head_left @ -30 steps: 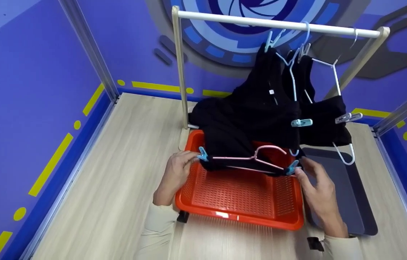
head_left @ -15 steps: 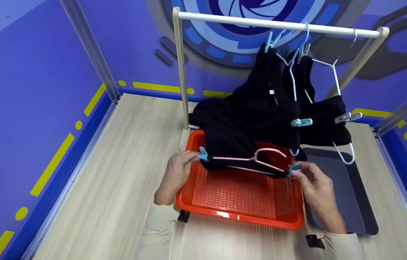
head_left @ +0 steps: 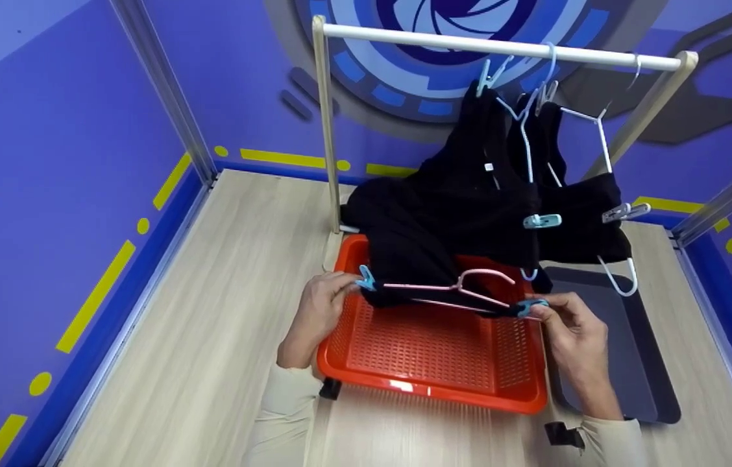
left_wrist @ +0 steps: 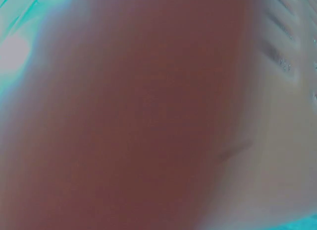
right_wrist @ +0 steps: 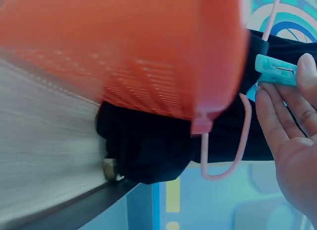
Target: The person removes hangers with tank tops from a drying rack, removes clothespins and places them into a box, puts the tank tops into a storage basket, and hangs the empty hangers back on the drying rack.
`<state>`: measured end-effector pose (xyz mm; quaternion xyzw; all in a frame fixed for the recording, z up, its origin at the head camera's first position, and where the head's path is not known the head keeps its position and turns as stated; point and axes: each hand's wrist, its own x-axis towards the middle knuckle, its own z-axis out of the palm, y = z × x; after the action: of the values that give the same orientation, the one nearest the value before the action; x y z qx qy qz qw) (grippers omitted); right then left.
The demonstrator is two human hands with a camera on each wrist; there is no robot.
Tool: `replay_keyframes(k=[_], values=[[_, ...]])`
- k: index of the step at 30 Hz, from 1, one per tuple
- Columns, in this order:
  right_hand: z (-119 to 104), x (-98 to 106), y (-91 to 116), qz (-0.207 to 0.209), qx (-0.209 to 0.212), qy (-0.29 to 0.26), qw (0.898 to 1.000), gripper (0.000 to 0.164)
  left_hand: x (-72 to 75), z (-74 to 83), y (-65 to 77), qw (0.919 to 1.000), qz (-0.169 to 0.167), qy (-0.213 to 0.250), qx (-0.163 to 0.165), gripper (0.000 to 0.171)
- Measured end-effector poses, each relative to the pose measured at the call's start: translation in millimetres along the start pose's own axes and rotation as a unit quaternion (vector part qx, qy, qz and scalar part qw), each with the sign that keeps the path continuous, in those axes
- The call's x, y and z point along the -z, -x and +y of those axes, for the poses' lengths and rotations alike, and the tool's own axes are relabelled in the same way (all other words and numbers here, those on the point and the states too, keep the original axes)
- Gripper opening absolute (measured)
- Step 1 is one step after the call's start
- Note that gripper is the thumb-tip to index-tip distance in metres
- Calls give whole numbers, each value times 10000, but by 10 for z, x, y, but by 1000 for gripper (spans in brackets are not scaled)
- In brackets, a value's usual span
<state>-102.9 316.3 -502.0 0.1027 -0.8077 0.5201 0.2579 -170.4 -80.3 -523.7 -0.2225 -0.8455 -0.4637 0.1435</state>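
A pink hanger (head_left: 421,286) with black cloth (head_left: 408,250) on it lies over the front of the red basket (head_left: 431,389). Light-blue clothespins sit at both of its ends. My left hand (head_left: 319,308) pinches at the left clothespin (head_left: 366,279); exactly what lies between its fingertips is partly hidden. My right hand (head_left: 579,334) holds the right clothespin (head_left: 530,307) between thumb and fingers. In the right wrist view that clothespin (right_wrist: 275,70) lies lengthwise against the fingertips, its other end at the black cloth. A blurred brown surface fills most of the left wrist view.
A rack with a white rail (head_left: 431,40) stands behind the basket. Black clothes hang there on a blue hanger (head_left: 527,139) and a white hanger (head_left: 605,146), with clothespins attached. A dark grey tray (head_left: 625,350) lies right of the basket. Purple walls (head_left: 67,162) enclose the table.
The right clothespin has turned from upright to nearly flat, pointing right. My right hand has shifted its fingers around it and moved slightly right. My left hand has stayed in place.
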Motion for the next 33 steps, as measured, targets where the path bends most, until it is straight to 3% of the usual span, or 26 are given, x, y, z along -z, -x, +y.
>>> replay_keyframes(k=[8, 15, 21, 27, 33], values=[[-6, 64, 22, 115, -58, -367, 9992, 25, -8, -34, 1, 9997, 33, 5, -235, 11], [-53, 110, 45, 781, -640, -239, 9946, 32, -7, -28, -10, 9998, -46, 74, -191, 11], [-27, 185, 43, 1153, -860, 113, 9895, 37, 1, -22, -6, 9998, -75, 133, -141, 12], [52, 301, 64, 1587, -1533, 844, 9717, 38, 4, -9, -3, 9996, -15, 210, -178, 12], [120, 419, 110, 1324, -2173, 1798, 9502, 45, 0, -11, -6, 9996, -15, 229, -166, 12]])
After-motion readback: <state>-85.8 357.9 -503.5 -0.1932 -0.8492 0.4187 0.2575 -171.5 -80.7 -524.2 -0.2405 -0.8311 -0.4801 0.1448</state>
